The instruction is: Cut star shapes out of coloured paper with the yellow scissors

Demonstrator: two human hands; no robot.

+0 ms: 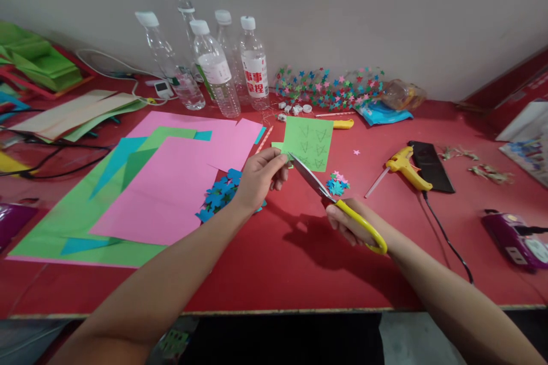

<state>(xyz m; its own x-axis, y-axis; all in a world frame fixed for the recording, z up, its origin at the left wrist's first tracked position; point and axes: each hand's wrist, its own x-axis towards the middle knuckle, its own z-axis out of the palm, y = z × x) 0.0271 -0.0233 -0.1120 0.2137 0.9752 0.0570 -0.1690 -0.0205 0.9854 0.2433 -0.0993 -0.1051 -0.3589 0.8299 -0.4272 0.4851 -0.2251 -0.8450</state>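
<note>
My left hand (pixel 266 174) is closed in a pinch on a small piece of green paper (pixel 277 146), mostly hidden by the fingers. My right hand (pixel 349 222) grips yellow-handled scissors (pixel 314 181), whose blade tips reach the left fingertips and the green piece. Behind the tips is a light green sheet (pixel 314 140) with several stars drawn on it in dark lines. Blue paper stars (pixel 222 193) are heaped beside my left wrist, partly covered by it. A smaller pile of blue and pink stars (pixel 338 183) lies just beyond the scissors.
Pink sheets (pixel 160 194) and green paper cover the left side. Several plastic bottles (pixel 216 71) stand by the wall, with a star-covered clear bottle (pixel 329 88) lying beside them. At right are a yellow glue gun (pixel 405 165), a black phone (pixel 432 166) and a purple power strip (pixel 511 239).
</note>
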